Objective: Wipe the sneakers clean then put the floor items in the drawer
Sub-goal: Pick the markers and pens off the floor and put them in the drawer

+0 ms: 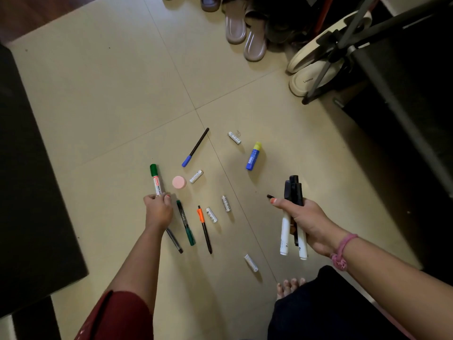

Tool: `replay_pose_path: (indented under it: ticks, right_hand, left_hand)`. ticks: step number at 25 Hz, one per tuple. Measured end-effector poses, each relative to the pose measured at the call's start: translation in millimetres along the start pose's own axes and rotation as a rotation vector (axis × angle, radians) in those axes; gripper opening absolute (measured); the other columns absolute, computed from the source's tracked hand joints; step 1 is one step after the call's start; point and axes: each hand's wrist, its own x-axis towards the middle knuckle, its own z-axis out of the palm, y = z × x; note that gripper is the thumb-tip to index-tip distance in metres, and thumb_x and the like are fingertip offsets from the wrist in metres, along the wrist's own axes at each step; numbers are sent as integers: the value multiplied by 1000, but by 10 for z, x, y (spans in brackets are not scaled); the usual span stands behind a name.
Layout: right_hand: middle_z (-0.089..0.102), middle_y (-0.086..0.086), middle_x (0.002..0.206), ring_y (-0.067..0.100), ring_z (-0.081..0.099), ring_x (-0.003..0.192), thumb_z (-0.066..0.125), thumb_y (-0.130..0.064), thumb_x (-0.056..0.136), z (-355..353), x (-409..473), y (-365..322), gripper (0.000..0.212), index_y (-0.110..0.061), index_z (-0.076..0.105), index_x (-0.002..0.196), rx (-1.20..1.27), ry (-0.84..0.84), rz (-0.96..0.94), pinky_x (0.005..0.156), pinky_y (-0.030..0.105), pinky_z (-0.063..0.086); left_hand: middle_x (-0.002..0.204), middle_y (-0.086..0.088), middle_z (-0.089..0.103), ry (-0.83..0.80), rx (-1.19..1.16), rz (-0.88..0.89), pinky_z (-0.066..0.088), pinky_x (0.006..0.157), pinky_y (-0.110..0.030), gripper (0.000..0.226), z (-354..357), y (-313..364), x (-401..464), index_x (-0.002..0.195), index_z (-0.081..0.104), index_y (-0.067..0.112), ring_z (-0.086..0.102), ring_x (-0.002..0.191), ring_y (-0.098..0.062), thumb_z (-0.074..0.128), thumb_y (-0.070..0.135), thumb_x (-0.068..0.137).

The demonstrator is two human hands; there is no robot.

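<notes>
Cream floor tiles (103, 99) fill most of the frame, with pens, batteries and small bits scattered across the middle. At centre left, the left hand (158, 210) reaches down and pinches the lower end of a green-capped marker (156, 179) that lies on the floor. Just right of that marker sits a round pink cap (179, 182), and beside it a white battery (196, 176). Below the hand lie a dark green pen (185, 223), a grey pen (174, 240) partly under the wrist, and a black pen with an orange clip (204, 228). More batteries are spread around the centre, and a blue-capped pen (195, 147) lies slantwise above them. A blue glue stick with a yellow cap (253, 156) lies at centre right. At the right, the right hand (308, 223) is clenched round a bundle of black-capped white markers (293, 217), held clear of the floor. A pink band (342, 251) circles that wrist. Pale sandals (316, 67) and brown slippers (245, 33) sit along the top of the frame.
</notes>
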Motion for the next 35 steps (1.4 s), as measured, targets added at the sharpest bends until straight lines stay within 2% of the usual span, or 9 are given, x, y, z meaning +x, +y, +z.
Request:
replay_pose_path:
  ticks: [2, 6, 10, 13, 17, 21, 25, 29, 35]
  right_hand:
    - [36, -1, 62, 14, 35, 52, 74, -41, 78, -27, -7, -49, 35, -19, 47, 77, 3, -7, -11, 51, 25, 33]
    - [39, -3, 59, 12, 34, 52, 76, -42, 76, -66, -122, -163, 37, -19, 47, 75, 7, -61, -21, 49, 24, 34]
    - [45, -5, 57, 12, 36, 54, 75, -44, 76, -252, -411, -344, 39, -18, 46, 74, -28, -94, -51, 47, 23, 36]
    - [40, -1, 66, 11, 37, 53, 78, -50, 70, -389, -688, -565, 45, -18, 47, 77, -92, -73, -84, 48, 23, 37]
    - [48, -2, 69, 10, 45, 60, 80, -53, 66, -610, -1247, -822, 46, -17, 56, 83, -114, -5, -129, 50, 22, 39]
    - [48, -3, 65, 9, 44, 55, 81, -57, 61, -791, -1868, -822, 53, -18, 53, 83, -54, 69, -181, 46, 23, 37]
    - [45, -3, 60, 11, 44, 53, 80, -56, 65, -922, -2529, -733, 50, -18, 52, 79, 99, 109, -264, 47, 24, 40]
    - [66, 4, 75, 22, 69, 74, 78, -47, 73, -1080, -3176, -463, 48, -6, 66, 96, 279, 134, -304, 71, 34, 59]
    - [70, 5, 65, 18, 68, 55, 79, -34, 76, -1427, -4129, 249, 40, -1, 64, 94, 645, 312, -320, 50, 30, 55]
  left_hand:
    - [129, -12, 48, 36, -108, 52, 38, 98, -28, 32, -19, -10, -160, 122, 62, 1, 49, 109, -19, 47, 19, 101]
    - [97, 3, 71, 8, -435, 1, 51, 85, -30, 11, -16, 67, -658, 97, 73, 13, 65, 94, -15, 65, 20, 92]
    - [100, -7, 73, -90, -641, -49, 53, 86, -29, 8, 46, 403, -1197, 95, 73, 11, 66, 86, -13, 69, 10, 88]
    - [108, -16, 70, -207, -786, -85, 52, 82, -29, 13, -49, 786, -1541, 96, 66, 11, 66, 96, -22, 69, 3, 86]
    - [114, -21, 65, -400, -890, -56, 56, 84, -38, 39, -393, 1345, -2162, 113, 46, 6, 69, 103, -30, 68, -5, 84]
    - [106, -12, 68, -699, -776, 72, 57, 81, -33, 54, -747, 1844, -2925, 132, 40, 13, 71, 99, -23, 61, -8, 87]
    - [105, -8, 65, -894, -670, 182, 57, 85, -33, 39, -924, 2225, -3613, 131, 50, 15, 71, 101, -23, 56, 2, 95]
    - [96, 1, 73, -1025, -597, 250, 58, 79, -28, 22, -918, 2427, -4293, 120, 59, 15, 72, 97, -18, 53, 16, 99]
    - [97, -5, 75, -1172, -321, 369, 58, 79, -33, 15, -798, 2401, -5247, 109, 64, 14, 71, 95, -24, 55, 15, 98]
